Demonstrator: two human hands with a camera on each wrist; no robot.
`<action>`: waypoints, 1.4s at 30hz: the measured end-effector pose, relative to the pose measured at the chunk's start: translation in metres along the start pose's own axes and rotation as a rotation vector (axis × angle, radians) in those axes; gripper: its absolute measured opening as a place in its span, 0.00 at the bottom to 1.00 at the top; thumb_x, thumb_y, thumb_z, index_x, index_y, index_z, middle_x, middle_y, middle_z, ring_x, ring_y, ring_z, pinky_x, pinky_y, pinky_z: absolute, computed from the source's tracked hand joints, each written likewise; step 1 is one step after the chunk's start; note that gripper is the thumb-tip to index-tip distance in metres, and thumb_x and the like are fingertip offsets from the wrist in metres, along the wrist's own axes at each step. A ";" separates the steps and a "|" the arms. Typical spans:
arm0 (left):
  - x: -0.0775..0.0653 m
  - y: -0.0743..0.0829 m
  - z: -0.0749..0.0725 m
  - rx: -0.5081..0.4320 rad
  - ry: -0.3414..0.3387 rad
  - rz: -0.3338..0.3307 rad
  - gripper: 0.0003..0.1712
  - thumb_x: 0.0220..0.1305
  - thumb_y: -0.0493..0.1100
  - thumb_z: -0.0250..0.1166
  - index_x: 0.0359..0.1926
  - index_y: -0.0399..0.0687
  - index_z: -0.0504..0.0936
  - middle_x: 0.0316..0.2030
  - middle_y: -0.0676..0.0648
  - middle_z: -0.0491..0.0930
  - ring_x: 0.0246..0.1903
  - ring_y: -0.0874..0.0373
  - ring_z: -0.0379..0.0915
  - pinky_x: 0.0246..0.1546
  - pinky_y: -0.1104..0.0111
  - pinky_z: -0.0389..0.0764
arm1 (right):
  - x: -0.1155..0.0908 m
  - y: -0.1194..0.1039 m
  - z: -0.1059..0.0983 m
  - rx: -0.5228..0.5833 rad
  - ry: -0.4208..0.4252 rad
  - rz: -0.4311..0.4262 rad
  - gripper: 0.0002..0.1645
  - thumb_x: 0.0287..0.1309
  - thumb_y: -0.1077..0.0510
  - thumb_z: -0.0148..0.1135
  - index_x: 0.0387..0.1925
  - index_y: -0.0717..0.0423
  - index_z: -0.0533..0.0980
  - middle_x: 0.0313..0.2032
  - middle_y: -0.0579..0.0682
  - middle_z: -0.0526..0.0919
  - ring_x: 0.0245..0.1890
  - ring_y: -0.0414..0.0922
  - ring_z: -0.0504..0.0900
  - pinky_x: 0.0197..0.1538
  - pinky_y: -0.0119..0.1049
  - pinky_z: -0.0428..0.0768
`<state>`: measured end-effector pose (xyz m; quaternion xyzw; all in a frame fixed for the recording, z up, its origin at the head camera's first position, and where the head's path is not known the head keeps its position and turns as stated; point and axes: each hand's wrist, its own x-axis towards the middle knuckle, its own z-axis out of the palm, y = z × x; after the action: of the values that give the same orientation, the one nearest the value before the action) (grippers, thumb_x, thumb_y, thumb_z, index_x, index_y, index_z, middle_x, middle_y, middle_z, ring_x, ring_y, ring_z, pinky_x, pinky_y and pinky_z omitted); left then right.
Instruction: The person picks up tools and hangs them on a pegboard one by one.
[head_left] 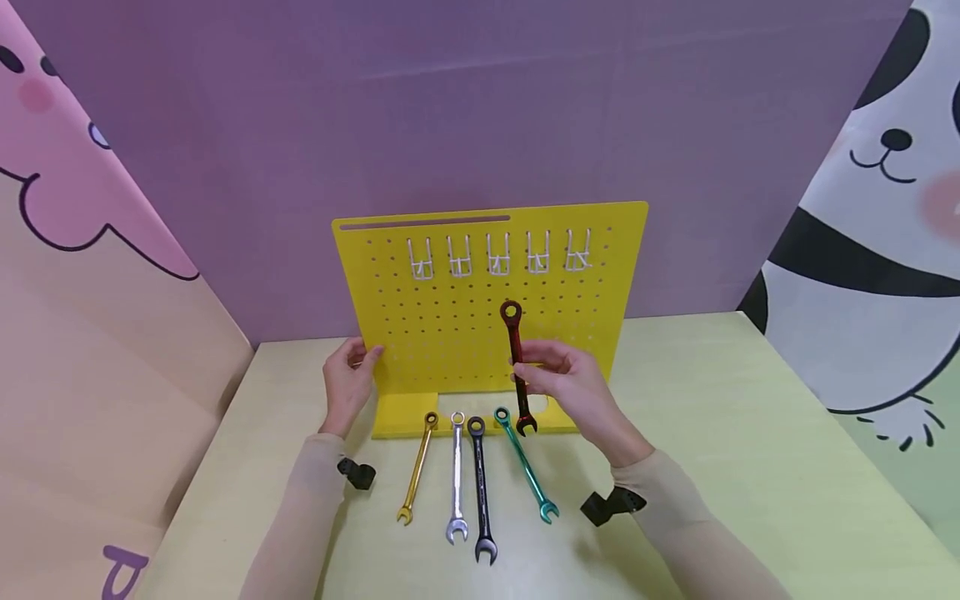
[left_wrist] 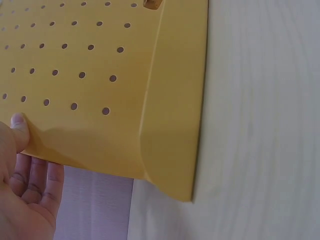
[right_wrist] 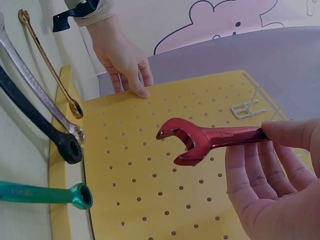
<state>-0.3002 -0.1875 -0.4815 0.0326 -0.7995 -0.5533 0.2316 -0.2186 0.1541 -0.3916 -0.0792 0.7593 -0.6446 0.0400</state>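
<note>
Red wrench (head_left: 516,367) pinched mid-shaft by right hand (head_left: 572,385), held upright in front of yellow pegboard (head_left: 450,333), ring end up, open jaw down; below the row of 5 white wire hooks (head_left: 498,254), apparently not yet touching the board. Left hand (head_left: 347,382) clamped on pegboard's left edge, thumb on the front face, fingers behind, likely steadying it. 4 wrenches flat on table (head_left: 712,433): gold wrench (head_left: 417,467), silver wrench (head_left: 457,475), black wrench (head_left: 480,487), teal wrench (head_left: 525,462), ring ends at the board's base.

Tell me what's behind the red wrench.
Behind the red wrench, held upright by the right hand, stands the yellow pegboard. The wrench and hand cover some of its holes; its empty hooks hang above.
</note>
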 end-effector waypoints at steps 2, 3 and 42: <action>0.001 0.001 0.000 0.002 0.005 -0.006 0.12 0.71 0.43 0.73 0.49 0.39 0.87 0.42 0.37 0.85 0.42 0.51 0.80 0.40 0.80 0.75 | 0.002 -0.002 0.002 -0.001 -0.004 -0.009 0.23 0.72 0.56 0.68 0.65 0.59 0.79 0.58 0.59 0.87 0.47 0.45 0.91 0.53 0.37 0.87; 0.001 0.001 0.000 0.004 0.006 -0.009 0.12 0.71 0.43 0.73 0.49 0.39 0.87 0.42 0.37 0.86 0.42 0.52 0.80 0.40 0.80 0.75 | 0.004 -0.003 0.003 0.002 -0.006 -0.015 0.24 0.72 0.57 0.68 0.65 0.59 0.79 0.58 0.59 0.87 0.47 0.45 0.91 0.53 0.37 0.87; 0.001 0.000 0.003 -0.015 0.019 -0.047 0.13 0.71 0.43 0.72 0.51 0.40 0.87 0.42 0.38 0.85 0.43 0.49 0.80 0.41 0.78 0.75 | 0.031 -0.029 0.049 0.047 -0.081 -0.060 0.20 0.71 0.59 0.69 0.62 0.57 0.81 0.58 0.57 0.87 0.48 0.45 0.89 0.55 0.43 0.87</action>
<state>-0.3023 -0.1853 -0.4825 0.0548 -0.7921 -0.5643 0.2263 -0.2392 0.0963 -0.3694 -0.1272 0.7389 -0.6596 0.0533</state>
